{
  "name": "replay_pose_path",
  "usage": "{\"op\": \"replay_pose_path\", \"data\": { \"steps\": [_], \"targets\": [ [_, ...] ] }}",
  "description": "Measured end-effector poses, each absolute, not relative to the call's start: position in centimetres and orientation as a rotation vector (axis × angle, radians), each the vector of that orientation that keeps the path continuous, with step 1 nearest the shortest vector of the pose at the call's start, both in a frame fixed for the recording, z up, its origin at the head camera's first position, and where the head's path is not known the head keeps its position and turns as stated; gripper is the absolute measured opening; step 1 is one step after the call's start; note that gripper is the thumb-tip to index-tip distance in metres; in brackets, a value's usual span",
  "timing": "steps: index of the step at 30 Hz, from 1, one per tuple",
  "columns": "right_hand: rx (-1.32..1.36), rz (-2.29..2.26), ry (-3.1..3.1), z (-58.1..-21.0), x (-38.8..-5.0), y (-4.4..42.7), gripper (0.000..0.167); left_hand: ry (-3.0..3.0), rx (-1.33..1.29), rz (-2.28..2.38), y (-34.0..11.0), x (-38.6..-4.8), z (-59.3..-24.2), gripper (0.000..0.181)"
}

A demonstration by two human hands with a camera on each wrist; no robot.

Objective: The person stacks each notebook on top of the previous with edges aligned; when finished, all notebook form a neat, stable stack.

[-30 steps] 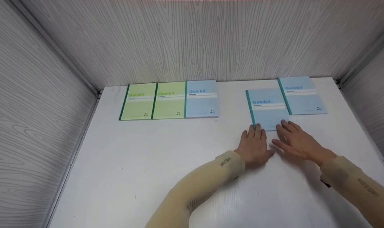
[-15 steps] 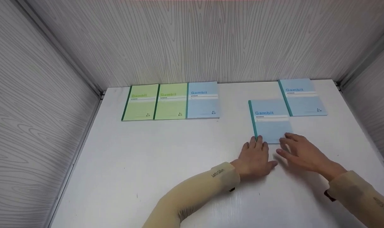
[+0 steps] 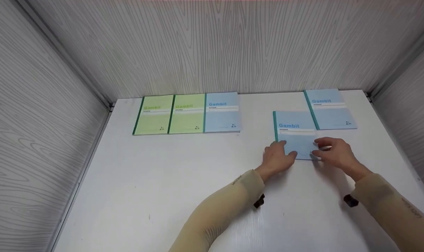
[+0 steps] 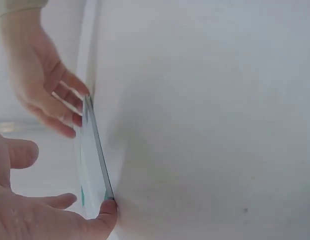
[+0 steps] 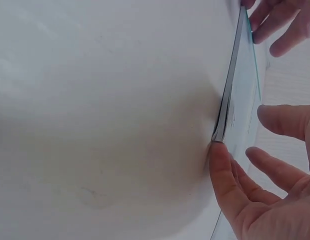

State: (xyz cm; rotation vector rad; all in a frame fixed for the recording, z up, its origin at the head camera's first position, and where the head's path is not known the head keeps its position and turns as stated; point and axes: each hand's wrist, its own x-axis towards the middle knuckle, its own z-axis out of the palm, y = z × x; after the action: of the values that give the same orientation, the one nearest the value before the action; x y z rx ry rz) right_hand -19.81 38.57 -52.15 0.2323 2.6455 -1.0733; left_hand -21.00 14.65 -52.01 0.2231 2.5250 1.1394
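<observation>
A blue notebook with a teal spine lies flat on the white table, front cover up. At its lower left side is my left hand, fingers along the spine and thumb over the cover. My right hand touches the opposite side near the lower right corner. In the right wrist view, a fingertip meets the notebook's corner while the thumb stays apart from the cover. The left wrist view has a left fingertip against the other corner, with the thumb lifted away.
Behind and to the right lies another blue notebook, close to the nearer one. Two green notebooks and a third blue notebook form a row at the back left. Wood-grain panels enclose the table.
The near blue notebook has slid toward me, away from the back panel, with both hands. Since half a second ago, my hands have shifted from its lower edge to its left and right sides.
</observation>
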Motion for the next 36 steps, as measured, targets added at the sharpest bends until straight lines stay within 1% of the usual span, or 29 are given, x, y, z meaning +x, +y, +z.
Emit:
{"op": "replay_pose_path", "data": {
  "steps": [5,10,14,21,24,30,33,36],
  "targets": [
    [0.349,-1.279,2.493,-52.4,-20.0,38.9,0.069,2.349,0.019,1.445,14.0,-22.2,-52.4,0.06],
    [0.354,-1.325,2.454,-52.7,-19.9,38.5,0.064,2.292,-0.028,1.533,13.8,-22.6,-53.2,0.049],
    [0.334,-1.309,2.49,-53.0,-19.6,38.3,0.062,2.277,-0.026,1.569,13.9,-22.5,-53.2,0.047],
    [0.352,-1.406,2.402,-52.9,-19.5,38.4,0.072,2.129,0.109,1.831,12.7,-23.1,-52.3,0.052],
    [0.367,-1.501,2.288,-52.8,-19.6,38.5,0.073,2.089,0.168,1.869,11.8,-23.6,-51.7,0.052],
    [0.398,-1.7,2.246,-52.7,-19.6,37.6,0.063,2.058,0.183,1.853,9.3,-24.5,-51.2,0.053],
    [0.373,-1.748,2.329,-52.3,-20.0,35.7,0.056,2.077,0.19,1.841,7.2,-25.3,-51.0,0.049],
    [0.353,-1.779,2.388,-51.6,-21.1,33.1,0.051,2.116,0.173,1.83,4.7,-26.4,-50.7,0.045]
  ]
}}
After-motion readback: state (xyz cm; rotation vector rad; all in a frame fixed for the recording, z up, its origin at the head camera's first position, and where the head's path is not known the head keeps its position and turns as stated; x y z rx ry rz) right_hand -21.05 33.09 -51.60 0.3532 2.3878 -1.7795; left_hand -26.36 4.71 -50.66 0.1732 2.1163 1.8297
